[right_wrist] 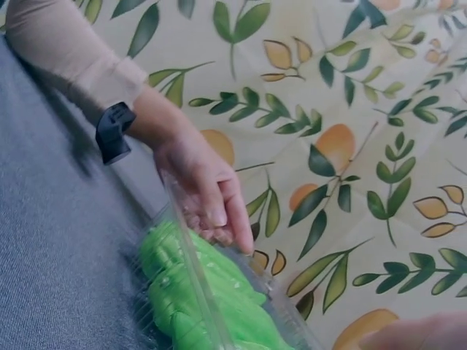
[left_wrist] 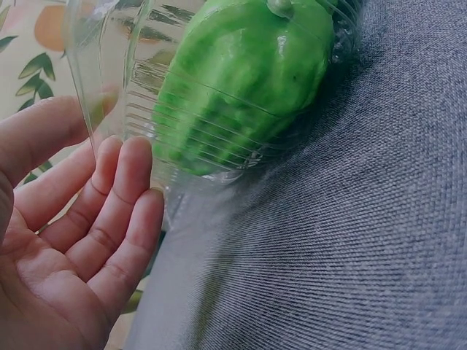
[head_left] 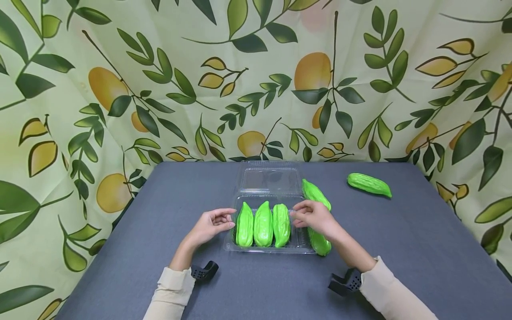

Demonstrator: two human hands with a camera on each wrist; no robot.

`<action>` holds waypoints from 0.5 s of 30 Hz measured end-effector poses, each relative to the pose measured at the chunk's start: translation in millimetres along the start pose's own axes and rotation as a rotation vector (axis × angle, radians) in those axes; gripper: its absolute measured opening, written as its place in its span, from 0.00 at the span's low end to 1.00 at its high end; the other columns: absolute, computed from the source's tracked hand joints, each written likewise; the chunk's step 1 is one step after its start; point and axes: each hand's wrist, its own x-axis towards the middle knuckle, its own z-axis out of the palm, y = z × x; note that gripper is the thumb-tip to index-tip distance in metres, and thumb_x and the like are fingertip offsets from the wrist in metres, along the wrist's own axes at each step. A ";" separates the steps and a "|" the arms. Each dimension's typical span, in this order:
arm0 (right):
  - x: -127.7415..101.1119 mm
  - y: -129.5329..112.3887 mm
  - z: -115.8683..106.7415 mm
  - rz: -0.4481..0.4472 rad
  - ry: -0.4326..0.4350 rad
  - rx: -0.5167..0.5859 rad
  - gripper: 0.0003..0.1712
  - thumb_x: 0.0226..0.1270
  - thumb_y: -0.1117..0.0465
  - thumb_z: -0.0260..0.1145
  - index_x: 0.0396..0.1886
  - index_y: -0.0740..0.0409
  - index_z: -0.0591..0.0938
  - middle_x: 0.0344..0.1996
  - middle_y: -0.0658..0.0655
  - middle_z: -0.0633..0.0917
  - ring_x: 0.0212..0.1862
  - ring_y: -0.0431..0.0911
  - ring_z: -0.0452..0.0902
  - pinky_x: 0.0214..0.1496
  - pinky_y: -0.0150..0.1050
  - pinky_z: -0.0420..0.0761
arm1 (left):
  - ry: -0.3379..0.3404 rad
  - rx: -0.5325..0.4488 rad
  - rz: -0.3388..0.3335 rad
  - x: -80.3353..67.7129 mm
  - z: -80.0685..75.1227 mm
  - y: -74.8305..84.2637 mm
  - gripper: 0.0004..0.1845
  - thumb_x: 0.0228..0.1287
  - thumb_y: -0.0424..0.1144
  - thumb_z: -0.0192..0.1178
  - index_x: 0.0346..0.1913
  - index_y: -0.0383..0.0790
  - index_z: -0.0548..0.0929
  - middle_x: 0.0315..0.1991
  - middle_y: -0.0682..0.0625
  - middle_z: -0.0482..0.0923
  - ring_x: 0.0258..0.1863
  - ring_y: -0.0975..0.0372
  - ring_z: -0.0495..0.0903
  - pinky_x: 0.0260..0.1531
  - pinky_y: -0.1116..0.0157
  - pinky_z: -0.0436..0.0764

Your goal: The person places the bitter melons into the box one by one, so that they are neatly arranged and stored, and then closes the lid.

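Note:
Three bright green bitter melons (head_left: 263,224) lie side by side in a clear plastic container (head_left: 272,250), filling its left and middle part. At the container's left rim is my left hand (head_left: 214,222); in the left wrist view its thumb and fingertips (left_wrist: 135,164) meet the clear edge, fingers loosely bent. My right hand (head_left: 314,218) hovers over the container's right part, beside the third melon, with bent fingers and nothing seen between them. Partly hidden by this hand, two more melons lie along the right side, one behind (head_left: 314,192) and one in front (head_left: 320,243).
The container's clear lid (head_left: 270,178) is folded back toward the patterned curtain (head_left: 248,89). Another bitter melon (head_left: 369,184) lies on the grey tabletop (head_left: 384,231) at the back right. Black wrist cameras (head_left: 205,271) sit on both wrists.

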 end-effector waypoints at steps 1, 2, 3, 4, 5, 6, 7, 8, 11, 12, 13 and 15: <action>-0.2 0.4 -1.7 -0.003 -0.002 0.027 0.21 0.67 0.64 0.62 0.53 0.78 0.74 0.39 0.74 0.83 0.34 0.52 0.86 0.42 0.41 0.87 | 0.000 0.000 0.000 0.1 0.0 -0.2 0.23 0.61 0.28 0.63 0.58 0.20 0.74 0.39 0.36 0.78 0.34 0.74 0.76 0.36 0.78 0.79; -0.1 1.5 -3.2 -0.008 -0.003 0.050 0.21 0.67 0.65 0.62 0.53 0.78 0.73 0.39 0.74 0.83 0.34 0.50 0.86 0.41 0.40 0.87 | 0.002 0.000 0.000 0.1 0.1 -0.2 0.23 0.61 0.28 0.63 0.57 0.20 0.74 0.39 0.36 0.78 0.34 0.74 0.76 0.36 0.78 0.79; 0.0 2.6 -4.7 -0.014 -0.004 0.067 0.21 0.67 0.65 0.62 0.53 0.79 0.73 0.40 0.74 0.83 0.33 0.49 0.86 0.41 0.39 0.87 | 0.004 0.001 0.001 0.2 0.1 -0.3 0.23 0.61 0.28 0.62 0.57 0.20 0.74 0.39 0.36 0.78 0.34 0.74 0.76 0.36 0.78 0.79; -0.2 3.4 -6.1 -0.026 -0.007 0.080 0.22 0.67 0.66 0.62 0.53 0.79 0.73 0.40 0.74 0.84 0.33 0.47 0.86 0.40 0.38 0.87 | 0.005 0.001 0.001 0.1 0.1 -0.2 0.23 0.61 0.28 0.62 0.57 0.20 0.74 0.39 0.36 0.78 0.34 0.74 0.76 0.36 0.78 0.79; -0.4 4.4 -7.5 -0.030 -0.007 0.094 0.22 0.66 0.66 0.62 0.53 0.79 0.73 0.40 0.73 0.84 0.33 0.45 0.86 0.40 0.37 0.87 | 0.005 0.001 0.000 0.1 0.1 -0.2 0.23 0.61 0.28 0.62 0.57 0.20 0.74 0.39 0.36 0.78 0.34 0.74 0.77 0.37 0.78 0.79; -0.8 5.2 -8.8 -0.037 -0.008 0.103 0.22 0.66 0.66 0.62 0.54 0.79 0.72 0.38 0.71 0.84 0.33 0.44 0.85 0.39 0.37 0.86 | 0.005 0.001 -0.002 0.0 0.1 -0.1 0.23 0.61 0.28 0.62 0.57 0.20 0.74 0.39 0.36 0.78 0.34 0.74 0.77 0.37 0.78 0.79; -1.5 5.8 -10.3 -0.041 -0.006 0.106 0.23 0.65 0.66 0.63 0.54 0.79 0.73 0.37 0.68 0.85 0.33 0.42 0.85 0.39 0.37 0.86 | 0.005 0.000 -0.005 -0.2 0.0 0.0 0.23 0.61 0.28 0.62 0.58 0.20 0.74 0.39 0.36 0.78 0.34 0.74 0.77 0.37 0.78 0.79; -2.1 6.5 -11.6 -0.046 -0.003 0.107 0.23 0.65 0.66 0.63 0.54 0.79 0.73 0.36 0.65 0.85 0.33 0.42 0.85 0.39 0.36 0.86 | 0.004 0.000 -0.008 -0.4 0.0 0.1 0.23 0.61 0.28 0.62 0.58 0.20 0.74 0.39 0.36 0.78 0.34 0.74 0.77 0.36 0.78 0.79; -4.3 7.5 -15.9 -0.039 0.020 0.125 0.23 0.64 0.66 0.64 0.54 0.79 0.73 0.34 0.56 0.85 0.32 0.39 0.84 0.38 0.35 0.86 | 0.001 -0.001 -0.015 -0.9 0.1 0.3 0.23 0.61 0.28 0.63 0.58 0.21 0.74 0.39 0.35 0.78 0.34 0.74 0.77 0.36 0.78 0.79; -5.4 7.8 -17.5 -0.046 0.024 0.122 0.24 0.65 0.65 0.64 0.54 0.79 0.73 0.33 0.54 0.85 0.32 0.39 0.84 0.38 0.35 0.86 | 0.000 0.000 -0.016 -0.9 0.2 0.4 0.23 0.61 0.28 0.62 0.58 0.20 0.73 0.39 0.35 0.78 0.34 0.74 0.77 0.36 0.78 0.79; -6.2 8.0 -19.2 -0.047 0.030 0.125 0.24 0.65 0.66 0.64 0.54 0.79 0.73 0.33 0.54 0.85 0.32 0.38 0.84 0.37 0.34 0.85 | 0.000 0.001 -0.017 -1.0 0.3 0.6 0.24 0.61 0.29 0.62 0.58 0.20 0.73 0.39 0.35 0.78 0.34 0.74 0.77 0.36 0.78 0.79; -7.7 9.0 -22.6 -0.048 0.046 0.120 0.23 0.65 0.66 0.64 0.54 0.80 0.73 0.32 0.53 0.85 0.31 0.37 0.83 0.36 0.33 0.85 | -0.001 0.001 -0.017 -1.0 0.4 0.8 0.24 0.61 0.29 0.63 0.58 0.20 0.73 0.39 0.35 0.78 0.34 0.74 0.76 0.36 0.78 0.79</action>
